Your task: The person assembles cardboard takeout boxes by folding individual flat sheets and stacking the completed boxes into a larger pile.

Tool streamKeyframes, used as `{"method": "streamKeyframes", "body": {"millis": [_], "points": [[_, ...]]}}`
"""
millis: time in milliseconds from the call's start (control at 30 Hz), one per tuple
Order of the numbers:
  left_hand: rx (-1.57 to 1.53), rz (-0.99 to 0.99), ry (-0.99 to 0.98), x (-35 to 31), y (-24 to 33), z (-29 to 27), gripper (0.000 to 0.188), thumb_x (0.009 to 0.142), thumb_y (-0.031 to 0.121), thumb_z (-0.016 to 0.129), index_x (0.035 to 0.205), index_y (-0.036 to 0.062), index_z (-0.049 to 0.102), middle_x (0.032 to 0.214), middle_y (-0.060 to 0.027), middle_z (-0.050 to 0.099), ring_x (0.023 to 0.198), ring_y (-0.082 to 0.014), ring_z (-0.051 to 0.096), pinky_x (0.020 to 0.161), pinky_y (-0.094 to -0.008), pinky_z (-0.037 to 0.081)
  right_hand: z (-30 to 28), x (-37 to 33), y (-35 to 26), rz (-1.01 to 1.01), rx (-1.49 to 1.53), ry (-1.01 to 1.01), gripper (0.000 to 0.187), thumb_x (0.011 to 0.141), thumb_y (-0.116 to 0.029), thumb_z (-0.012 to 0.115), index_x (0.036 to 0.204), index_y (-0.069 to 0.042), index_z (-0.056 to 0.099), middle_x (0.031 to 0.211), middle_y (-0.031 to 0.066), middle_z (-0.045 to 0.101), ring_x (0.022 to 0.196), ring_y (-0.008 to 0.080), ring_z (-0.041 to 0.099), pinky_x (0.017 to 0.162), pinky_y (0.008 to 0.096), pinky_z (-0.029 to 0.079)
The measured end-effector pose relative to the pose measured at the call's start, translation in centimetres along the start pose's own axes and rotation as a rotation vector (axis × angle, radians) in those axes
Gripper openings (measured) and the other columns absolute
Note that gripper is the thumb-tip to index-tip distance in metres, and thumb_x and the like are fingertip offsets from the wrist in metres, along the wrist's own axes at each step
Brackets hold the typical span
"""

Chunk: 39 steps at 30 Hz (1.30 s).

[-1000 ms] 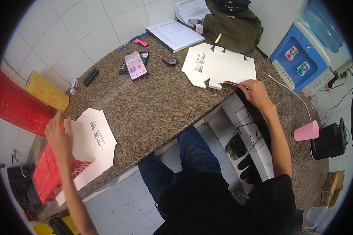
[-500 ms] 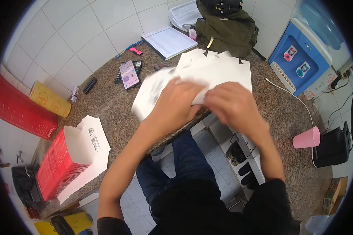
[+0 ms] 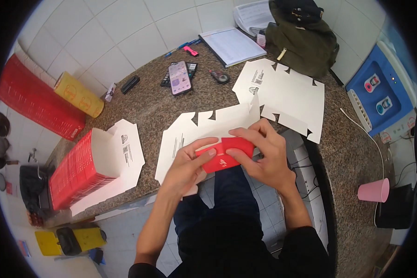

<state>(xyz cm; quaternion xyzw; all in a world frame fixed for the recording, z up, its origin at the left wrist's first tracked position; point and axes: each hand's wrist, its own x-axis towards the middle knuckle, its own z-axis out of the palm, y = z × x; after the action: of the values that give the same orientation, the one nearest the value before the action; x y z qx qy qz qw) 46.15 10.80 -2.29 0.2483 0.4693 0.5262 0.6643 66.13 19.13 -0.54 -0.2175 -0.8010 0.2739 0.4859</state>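
Between my two hands is a cardboard box blank (image 3: 185,134), white inside with a red outer face, its notched edge pointing away from me. My left hand (image 3: 190,162) is closed on the left part of a folded red flap, the thumb lying across it. My right hand (image 3: 264,153) pinches the right part, with its thumb pressed on the red face near the middle seam. Behind the right hand, a second flat white box blank (image 3: 287,95) lies on the counter. To the left stand nested, partly formed red boxes (image 3: 81,173) with a white flap spread beneath.
On the granite counter (image 3: 143,109) lie a phone (image 3: 180,78) over a calculator, a tape roll (image 3: 221,77), a pink highlighter (image 3: 190,51) and a notebook (image 3: 234,46). A green backpack (image 3: 301,44), a blue water dispenser (image 3: 380,88) and a pink cup (image 3: 374,190) are on the right.
The blank in my hands has come toward me, apart from the flat one, and its near edge is now folded with the red side showing. My view has shifted left.
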Motion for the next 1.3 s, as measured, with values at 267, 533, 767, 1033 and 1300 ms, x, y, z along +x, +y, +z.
{"method": "streamKeyframes", "body": {"millis": [267, 533, 767, 1033, 1300], "points": [[0.348, 0.776, 0.506, -1.5, -0.5, 3.4, 0.013, 0.105, 0.014, 0.055, 0.109, 0.0016, 0.058, 0.058, 0.0048, 0.053, 0.054, 0.0004, 0.043, 0.05, -0.019, 0.032, 3.0, -0.6, -2.3, -0.107, -0.135, 0.035, 0.035, 0.077, -0.005, 0.08, 0.111, -0.014, 0.076, 0.097, 0.0098, 0.061, 0.069, 0.0201, 0.058, 0.056, 0.0305, 0.045], [0.498, 1.077, 0.729, -2.2, -1.7, 1.3, 0.013, 0.104, 0.012, 0.055, 0.111, 0.0006, 0.056, 0.056, 0.0053, 0.05, 0.051, 0.0015, 0.042, 0.047, -0.019, 0.029, 3.8, -0.8, -3.5, -0.122, -0.012, -0.095, 0.031, 0.082, -0.004, 0.075, 0.112, -0.011, 0.076, 0.124, 0.0184, 0.06, 0.079, 0.0212, 0.06, 0.064, 0.0289, 0.046], [0.572, 1.19, 0.757, -2.2, -2.1, -0.1, 0.012, 0.102, 0.008, 0.059, 0.108, -0.0022, 0.058, 0.053, 0.003, 0.056, 0.047, -0.001, 0.049, 0.045, -0.0204, 0.035, 6.4, -1.9, -2.4, -0.176, 0.006, -0.12, 0.031, 0.093, -0.011, 0.068, 0.123, -0.006, 0.069, 0.127, 0.0159, 0.06, 0.098, 0.0245, 0.065, 0.078, 0.0335, 0.053], [0.889, 1.137, 0.217, -4.2, -1.4, -3.5, 0.033, 0.105, 0.023, 0.05, 0.114, -0.0039, 0.066, 0.074, -0.0144, 0.069, 0.067, -0.0221, 0.07, 0.063, -0.0321, 0.054, 5.5, 0.1, -0.9, 0.709, 0.934, 0.382, 0.067, 0.097, -0.012, 0.05, 0.156, 0.0, 0.02, 0.15, 0.022, 0.04, 0.136, 0.0287, 0.045, 0.109, 0.039, 0.04], [-0.458, 0.364, -0.203, -7.4, 3.7, -2.8, 0.059, 0.106, 0.048, 0.045, 0.144, 0.0028, 0.047, 0.133, -0.0216, 0.062, 0.119, -0.0314, 0.064, 0.1, -0.0427, 0.052, 6.0, -0.7, -3.0, -0.037, 0.296, 0.115, 0.053, 0.087, -0.004, 0.054, 0.138, 0.007, 0.045, 0.131, 0.0211, 0.057, 0.121, 0.0295, 0.058, 0.106, 0.0406, 0.045]]}}
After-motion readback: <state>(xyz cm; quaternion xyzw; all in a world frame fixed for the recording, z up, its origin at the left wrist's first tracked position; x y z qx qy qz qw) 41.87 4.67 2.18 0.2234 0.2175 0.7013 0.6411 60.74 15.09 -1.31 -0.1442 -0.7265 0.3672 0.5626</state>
